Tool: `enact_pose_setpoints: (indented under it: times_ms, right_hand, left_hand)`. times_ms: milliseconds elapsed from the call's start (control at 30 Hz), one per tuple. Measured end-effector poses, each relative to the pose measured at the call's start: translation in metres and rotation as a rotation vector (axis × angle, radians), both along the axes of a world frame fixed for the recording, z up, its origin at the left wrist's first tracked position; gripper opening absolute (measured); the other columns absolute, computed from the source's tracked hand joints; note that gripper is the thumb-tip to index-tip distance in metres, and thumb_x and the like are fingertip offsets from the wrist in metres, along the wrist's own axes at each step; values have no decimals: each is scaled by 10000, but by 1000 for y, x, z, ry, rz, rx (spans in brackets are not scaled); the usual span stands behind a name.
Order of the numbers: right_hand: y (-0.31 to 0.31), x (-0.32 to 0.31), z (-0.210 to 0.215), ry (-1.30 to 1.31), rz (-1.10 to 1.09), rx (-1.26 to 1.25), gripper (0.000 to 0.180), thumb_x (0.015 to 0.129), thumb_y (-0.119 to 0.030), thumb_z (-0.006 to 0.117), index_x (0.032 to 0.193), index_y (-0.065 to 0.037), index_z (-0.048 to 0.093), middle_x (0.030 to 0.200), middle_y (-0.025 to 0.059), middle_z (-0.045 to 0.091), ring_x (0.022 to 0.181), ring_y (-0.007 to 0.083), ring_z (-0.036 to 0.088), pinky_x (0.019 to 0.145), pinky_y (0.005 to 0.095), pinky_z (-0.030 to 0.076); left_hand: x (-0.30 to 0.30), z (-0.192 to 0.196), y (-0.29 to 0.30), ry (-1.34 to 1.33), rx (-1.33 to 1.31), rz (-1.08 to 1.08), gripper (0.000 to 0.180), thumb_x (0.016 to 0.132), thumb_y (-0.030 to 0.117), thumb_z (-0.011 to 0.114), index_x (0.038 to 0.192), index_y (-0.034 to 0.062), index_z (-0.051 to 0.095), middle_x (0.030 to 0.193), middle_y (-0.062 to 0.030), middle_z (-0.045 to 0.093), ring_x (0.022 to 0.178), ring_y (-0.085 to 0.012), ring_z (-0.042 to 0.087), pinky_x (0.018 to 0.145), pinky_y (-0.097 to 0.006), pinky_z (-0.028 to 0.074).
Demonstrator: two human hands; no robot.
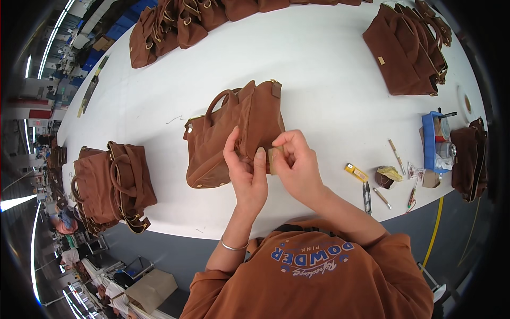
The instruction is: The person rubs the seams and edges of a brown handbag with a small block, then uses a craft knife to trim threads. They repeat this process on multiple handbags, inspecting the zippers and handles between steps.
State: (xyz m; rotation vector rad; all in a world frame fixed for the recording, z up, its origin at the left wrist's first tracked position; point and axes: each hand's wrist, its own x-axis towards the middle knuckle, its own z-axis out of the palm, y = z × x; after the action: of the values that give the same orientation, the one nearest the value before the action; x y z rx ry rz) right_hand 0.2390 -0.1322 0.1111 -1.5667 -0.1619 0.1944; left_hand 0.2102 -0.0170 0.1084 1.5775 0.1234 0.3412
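Note:
A brown handbag (215,143) with a rounded handle lies tilted on the white table in front of me. My left hand (248,178) pinches its near right side, with the thumb up against the fabric and the index finger stretched along it. Close by, my right hand (298,164) is closed with thumb and fingertips on a small yellowish-tan piece (274,160), which touches the bag beside my left thumb. Whether that piece is tape, cloth or something else cannot be made out.
More brown handbags stand at the left (135,178), far right (396,58) and along the far edge (191,26). To my right lie a yellow small box (356,172), scissors-like dark tool (366,198), pens (396,156), a round container (387,177) and a blue bin (429,143).

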Motion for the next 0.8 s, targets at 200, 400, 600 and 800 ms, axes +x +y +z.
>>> enact_pose_setpoints:
  times_ms: [200,400,600,800]
  right_hand:
    - [3,-4,4,-49,-5,-92,168,895,-7,568,1040,-36,489,627,71,572,530,177,583,531,306,464]
    - [-3,14,-5,-47,-34,-158,198,868,6,577,1033,-47,482,623,57,552,516,182,567,520,325,461]
    - [4,-7,2,-73,20,-136,236,856,22,569,1052,-63,469,617,61,523,503,199,526,520,320,431]
    - [-10,20,7,-13,-69,105,221,894,25,560,1084,-49,474,618,-1,503,528,67,466,495,269,371]
  left_hand:
    - [-1,-3,-1,-89,35,11,618,983,-6,481,1489,26,126,1386,-217,434,1192,-232,553,907,-307,515]
    - [-4,9,1,128,-117,-55,618,976,-23,473,1492,25,137,1419,-206,395,1257,-240,493,1000,-336,454]
    - [-3,-6,3,-56,-1,-26,629,978,5,503,1494,40,145,1352,-193,473,987,-139,597,697,-229,522]
    - [-3,23,16,37,-94,42,592,963,21,531,1479,40,241,1269,-125,564,771,-72,583,551,-183,462]
